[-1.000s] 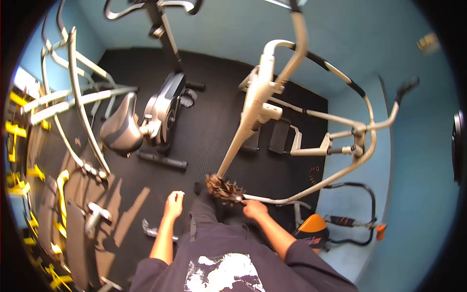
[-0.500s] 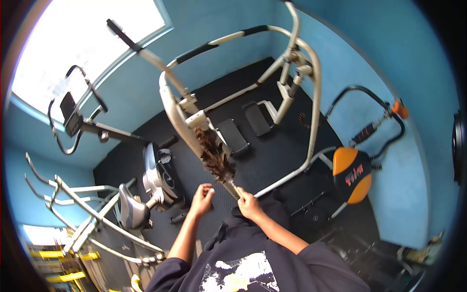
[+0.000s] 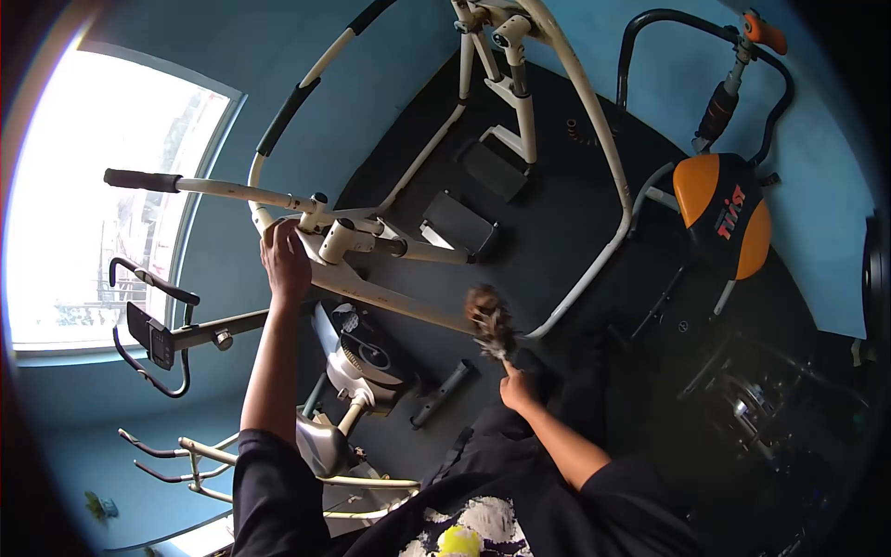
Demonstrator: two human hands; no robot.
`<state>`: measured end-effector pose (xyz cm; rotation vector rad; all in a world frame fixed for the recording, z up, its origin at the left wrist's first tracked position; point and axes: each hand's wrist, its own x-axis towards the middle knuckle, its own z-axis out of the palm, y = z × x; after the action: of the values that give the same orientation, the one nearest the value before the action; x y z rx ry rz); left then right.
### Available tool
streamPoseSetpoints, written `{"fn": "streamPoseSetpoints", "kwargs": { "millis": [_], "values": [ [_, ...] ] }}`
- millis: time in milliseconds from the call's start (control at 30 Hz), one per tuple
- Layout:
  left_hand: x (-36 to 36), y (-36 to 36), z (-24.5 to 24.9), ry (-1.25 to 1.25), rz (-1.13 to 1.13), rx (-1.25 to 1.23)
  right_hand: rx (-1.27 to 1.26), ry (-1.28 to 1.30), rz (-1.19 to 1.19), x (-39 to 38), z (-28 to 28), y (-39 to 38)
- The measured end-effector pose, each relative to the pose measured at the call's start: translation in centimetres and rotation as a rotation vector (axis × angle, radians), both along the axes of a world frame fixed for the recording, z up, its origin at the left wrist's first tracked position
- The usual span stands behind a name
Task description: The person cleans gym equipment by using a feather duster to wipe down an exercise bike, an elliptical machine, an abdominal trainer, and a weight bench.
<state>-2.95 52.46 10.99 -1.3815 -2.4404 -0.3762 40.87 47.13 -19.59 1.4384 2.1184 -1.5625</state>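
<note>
A brown feather duster (image 3: 487, 316) is held by its handle in my right hand (image 3: 520, 390), low in front of my body. Its feathers point away from me and sit near the lower end of the cream-coloured tube frame (image 3: 399, 304) of an exercise machine. Farther to the left, my outstretched left hand (image 3: 286, 263) is on that same frame, its fingers bent over the tube beside the pivot of the swing handle (image 3: 237, 191). Two black foot pedals (image 3: 461, 223) of the machine lie beyond the duster.
An orange and black twist machine (image 3: 724, 215) stands at the right by the blue wall. On the left are an exercise bike (image 3: 357, 367) with its console (image 3: 148, 334) and another white-framed machine (image 3: 209, 455). Black matting (image 3: 408, 348) covers the floor.
My left hand has reached forward and left onto the machine's frame. My right hand has drawn the duster away from the frame, to the right. The view has turned.
</note>
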Motion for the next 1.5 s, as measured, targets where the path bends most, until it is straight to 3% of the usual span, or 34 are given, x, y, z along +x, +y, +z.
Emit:
{"fn": "streamPoseSetpoints", "kwargs": {
  "millis": [67,100,167,267,333,467,567,667,733,800,833,867,967,1000,1067,1167,1200,1267,1300,1333,1400,1467,1500],
  "values": [
    [-0.9,-0.2,-1.3,0.028,0.215,0.08,0.11,0.405,-0.055,-2.2,6.9,1.1],
    [-1.5,-0.3,-2.5,-0.098,0.354,0.161,0.137,0.564,-0.075,-3.1,8.3,1.2],
    [-2.3,-0.3,-4.2,-0.108,0.423,0.264,0.108,0.686,-0.02,-3.8,15.4,3.8],
    [-2.4,0.0,-4.6,-0.144,0.438,0.463,0.145,0.786,0.043,-3.1,20.7,6.5],
    [-3.1,-0.2,-5.6,-0.278,0.424,0.642,0.164,0.748,0.098,-0.9,21.6,7.8],
    [-3.6,-0.9,-5.8,-0.311,0.435,0.536,0.295,0.702,0.214,7.9,18.7,12.0],
    [-3.7,-1.3,-5.8,-0.389,0.418,0.538,0.297,0.72,0.295,11.7,20.4,16.7],
    [-4.3,-2.1,-6.3,-0.336,0.494,0.392,0.295,0.742,0.374,8.2,22.4,20.5],
    [-4.4,-2.6,-5.5,-0.392,0.458,0.501,0.183,0.837,0.408,2.2,22.9,21.5],
    [-2.1,-1.8,-1.8,-1.066,0.295,0.823,0.169,0.85,0.378,-4.4,22.1,21.0],
    [-5.7,-4.4,-5.9,-0.922,0.231,0.78,0.201,0.863,0.361,-7.8,21.3,20.4],
    [-4.7,-4.0,-5.0,-0.994,0.238,0.804,0.233,0.877,0.34,-10.4,20.9,19.7],
    [-5.1,-4.5,-5.4,-0.682,0.439,0.55,0.251,0.923,0.385,-13.5,21.3,17.6],
    [-3.8,-3.5,-4.0,-0.537,0.479,0.491,0.265,0.923,0.398,-12.9,21.1,17.2],
    [-3.2,-3.2,-2.9,-0.494,0.591,0.436,0.339,0.916,0.412,-11.0,20.7,18.5],
    [-3.2,-3.5,-0.1,-0.472,0.579,0.307,0.413,0.819,0.372,-6.8,19.8,23.0],
    [-4.6,-3.8,-1.2,-0.382,0.537,0.374,0.499,0.787,0.351,-5.6,20.6,23.8],
    [-4.7,-2.4,2.2,-0.459,0.584,0.506,0.574,0.853,0.301,-6.4,24.9,23.9],
    [-6.3,-1.6,1.8,-0.373,0.425,0.71,0.522,0.824,0.276,-7.9,27.1,23.0],
    [-7.6,-0.4,2.5,-0.455,0.353,0.846,0.469,0.792,0.242,-10.0,29.2,22.0],
    [-9.9,2.3,3.7,-0.846,0.141,1.238,0.6,0.921,0.365,-16.7,33.6,20.8],
    [-12.3,2.7,3.2,-1.007,0.034,1.061,0.575,0.942,0.376,-23.3,36.0,19.6],
    [-11.7,3.4,5.0,-0.895,-0.134,1.157,0.604,0.931,0.386,-25.3,36.6,19.2]
  ]
}}
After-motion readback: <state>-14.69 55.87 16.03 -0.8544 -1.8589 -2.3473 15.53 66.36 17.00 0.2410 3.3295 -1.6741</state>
